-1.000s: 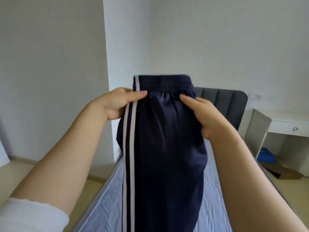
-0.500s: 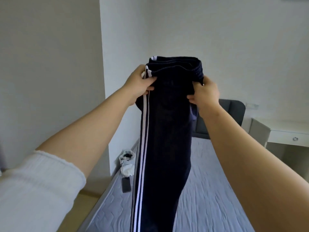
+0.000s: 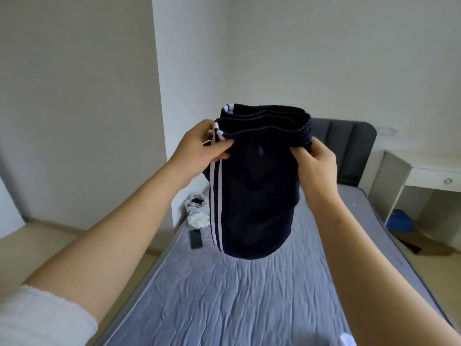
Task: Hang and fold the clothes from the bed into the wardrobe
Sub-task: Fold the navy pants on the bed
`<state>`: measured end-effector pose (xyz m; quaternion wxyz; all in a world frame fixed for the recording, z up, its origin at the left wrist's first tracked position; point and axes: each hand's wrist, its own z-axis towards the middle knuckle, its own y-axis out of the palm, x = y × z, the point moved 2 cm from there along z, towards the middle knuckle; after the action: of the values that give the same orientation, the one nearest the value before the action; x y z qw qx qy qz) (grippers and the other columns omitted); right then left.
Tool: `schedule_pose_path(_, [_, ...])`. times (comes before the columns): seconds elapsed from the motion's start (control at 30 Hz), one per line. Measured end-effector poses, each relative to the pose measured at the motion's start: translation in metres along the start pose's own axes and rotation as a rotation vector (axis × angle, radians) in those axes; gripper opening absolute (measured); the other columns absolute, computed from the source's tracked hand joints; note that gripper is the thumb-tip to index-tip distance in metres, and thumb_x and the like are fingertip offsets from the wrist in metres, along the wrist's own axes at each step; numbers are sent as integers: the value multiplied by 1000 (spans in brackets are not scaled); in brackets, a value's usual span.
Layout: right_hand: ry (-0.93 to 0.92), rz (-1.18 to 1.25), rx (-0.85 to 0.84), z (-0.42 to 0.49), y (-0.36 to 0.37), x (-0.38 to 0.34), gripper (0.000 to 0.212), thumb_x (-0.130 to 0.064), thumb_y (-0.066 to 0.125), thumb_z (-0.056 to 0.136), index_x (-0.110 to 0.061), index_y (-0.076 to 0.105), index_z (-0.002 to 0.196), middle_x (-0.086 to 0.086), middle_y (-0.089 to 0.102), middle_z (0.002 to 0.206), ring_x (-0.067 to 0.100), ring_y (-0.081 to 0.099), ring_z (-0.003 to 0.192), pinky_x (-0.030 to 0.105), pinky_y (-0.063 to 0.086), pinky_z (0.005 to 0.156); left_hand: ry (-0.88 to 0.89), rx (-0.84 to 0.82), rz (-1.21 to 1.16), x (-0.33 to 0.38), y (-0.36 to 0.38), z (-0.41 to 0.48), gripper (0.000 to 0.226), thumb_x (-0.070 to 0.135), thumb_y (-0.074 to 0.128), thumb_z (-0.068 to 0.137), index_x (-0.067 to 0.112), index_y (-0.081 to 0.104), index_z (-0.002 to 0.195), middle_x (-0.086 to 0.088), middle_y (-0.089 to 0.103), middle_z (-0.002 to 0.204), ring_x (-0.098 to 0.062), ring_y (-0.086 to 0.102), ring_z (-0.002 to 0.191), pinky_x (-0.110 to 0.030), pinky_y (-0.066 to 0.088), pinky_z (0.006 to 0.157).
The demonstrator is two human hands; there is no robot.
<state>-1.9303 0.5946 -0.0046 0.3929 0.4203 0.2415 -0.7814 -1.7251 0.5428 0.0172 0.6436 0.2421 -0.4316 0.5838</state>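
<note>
Head view, and there's the change: the dark trousers [image 3: 259, 201] that trailed long past the bottom of the picture half a second ago now hang short, doubled over, with a rounded fold at the bottom and two stacked edges at the top. The left hand [image 3: 209, 143] pinches the striped corner between thumb and fingers, and the right hand [image 3: 315, 161] is curled round the other corner just under the elastic band [image 3: 269, 121]. The bundle is up in the air between them, well clear of the grey bed [image 3: 237, 295]. At the far left edge of the bed lie a phone [image 3: 195, 239] and a white bag [image 3: 198, 216]. That looks like the first fold made. I'd say another fold or a lay-down on the bed comes before any trip to the wardrobe, which isn't in view.
</note>
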Motion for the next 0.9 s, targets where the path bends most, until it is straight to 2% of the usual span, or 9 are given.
schedule_pose_path(0.03, [51, -57, -15, -10, -1, 16, 29, -28, 52, 76, 0, 52, 81, 18, 55, 74, 28, 53, 86, 47, 47, 77, -57, -25, 0, -16, 4, -12, 21, 14, 62, 87, 33, 56, 95, 7, 62, 93, -6, 69, 68, -18, 56, 68])
schedule_pose_path(0.17, [356, -79, -130, -63, -6, 80, 43, -22, 50, 59, 13, 47, 85, 7, 46, 70, 18, 41, 71, 35, 32, 66, -305, -98, 13, -84, 21, -66, 22, 13, 64, 85, 34, 60, 92, 5, 64, 83, 1, 64, 64, -14, 52, 59])
schedule_pose_path(0.33, [706, -158, -306, -138, -16, 158, 29, -15, 55, 61, 8, 54, 78, 7, 48, 70, 19, 42, 69, 34, 31, 65, -626, -216, 68, -169, 41, -141, 16, 15, 66, 84, 28, 61, 92, 4, 55, 68, 1, 49, 43, -13, 43, 47])
schedule_pose_path(0.47, [930, -261, -412, -189, -26, 204, 3, -2, 56, 73, -2, 56, 70, 8, 54, 67, 22, 48, 68, 33, 36, 65, -836, -292, 105, -219, 54, -191, 14, 14, 66, 84, 21, 62, 96, 3, 55, 68, -4, 48, 44, -15, 40, 46])
schedule_pose_path(0.6, [1034, -328, -466, -216, -32, 236, 9, -3, 57, 75, -7, 60, 68, 5, 61, 67, 23, 55, 69, 33, 42, 64, -947, -350, 184, -251, 68, -209, 17, 16, 67, 83, 20, 62, 99, 0, 62, 73, -8, 57, 54, -27, 50, 57])
schedule_pose_path(0.67, [1017, -382, -463, -218, -31, 253, 7, -10, 59, 79, -11, 67, 79, 7, 66, 79, 26, 61, 81, 36, 49, 72, -955, -343, 237, -267, 74, -207, 16, 19, 67, 83, 23, 61, 98, -1, 63, 78, -12, 60, 60, -31, 53, 62])
schedule_pose_path(0.73, [987, -475, -515, -213, -28, 272, 15, -20, 60, 82, -17, 68, 94, 8, 64, 93, 28, 59, 93, 40, 50, 83, -949, -354, 355, -283, 81, -198, 24, 27, 65, 84, 24, 60, 107, -4, 62, 95, -22, 65, 77, -34, 54, 70])
schedule_pose_path(0.77, [995, -476, -527, -208, -24, 279, 17, -23, 59, 84, -21, 67, 99, 5, 63, 94, 26, 59, 93, 38, 49, 82, -962, -362, 392, -290, 85, -190, 28, 30, 62, 85, 25, 57, 112, -4, 61, 100, -26, 66, 81, -35, 57, 72])
schedule_pose_path(0.9, [1027, -329, -374, -156, 5, 313, 10, -19, 50, 91, -20, 56, 83, 2, 55, 65, 20, 52, 58, 31, 43, 57, -964, -236, 316, -320, 106, -132, 24, 26, 56, 90, 26, 50, 113, 7, 54, 89, -12, 59, 57, -19, 52, 47])
